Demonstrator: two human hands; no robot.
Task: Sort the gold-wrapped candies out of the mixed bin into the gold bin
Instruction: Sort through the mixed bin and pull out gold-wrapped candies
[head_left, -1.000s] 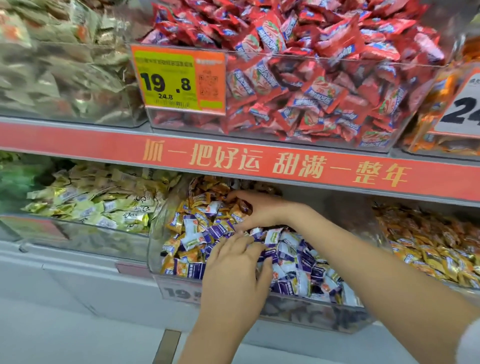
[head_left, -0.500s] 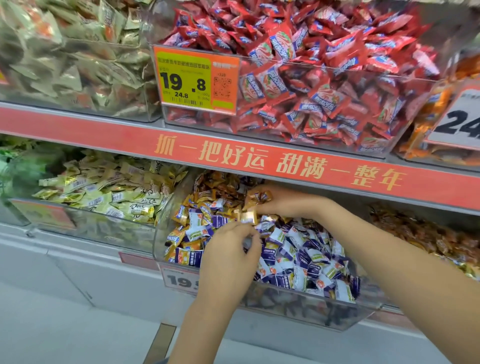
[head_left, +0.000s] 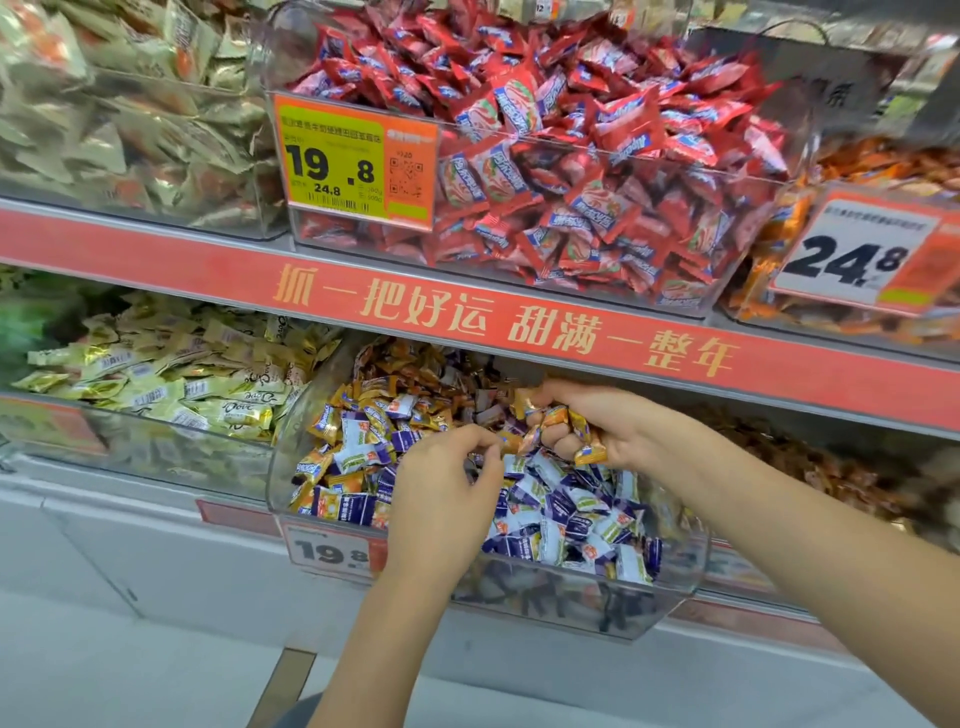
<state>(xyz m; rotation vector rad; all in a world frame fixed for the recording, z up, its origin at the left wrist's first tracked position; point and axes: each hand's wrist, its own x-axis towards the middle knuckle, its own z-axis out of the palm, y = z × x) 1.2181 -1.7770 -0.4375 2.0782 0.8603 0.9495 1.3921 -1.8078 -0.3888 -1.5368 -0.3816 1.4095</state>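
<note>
The clear mixed bin on the lower shelf holds purple-and-white and gold-orange wrapped candies. My right hand hovers over the middle of the pile and grips a handful of gold-wrapped candies in curled fingers. My left hand is over the front of the bin, fingers curled down into the candies; whether it pinches one I cannot tell. The gold bin with orange-gold candies sits to the right on the same shelf, blurred.
A bin of pale yellow candies stands left of the mixed bin. Above the red shelf strip are bins of red candies, beige packets and orange candies. Price tags hang on the bin fronts.
My right hand has closed on a handful of gold candies and lifted off the pile. My left hand's fingers curled down into the candies. The camera moved closer.
</note>
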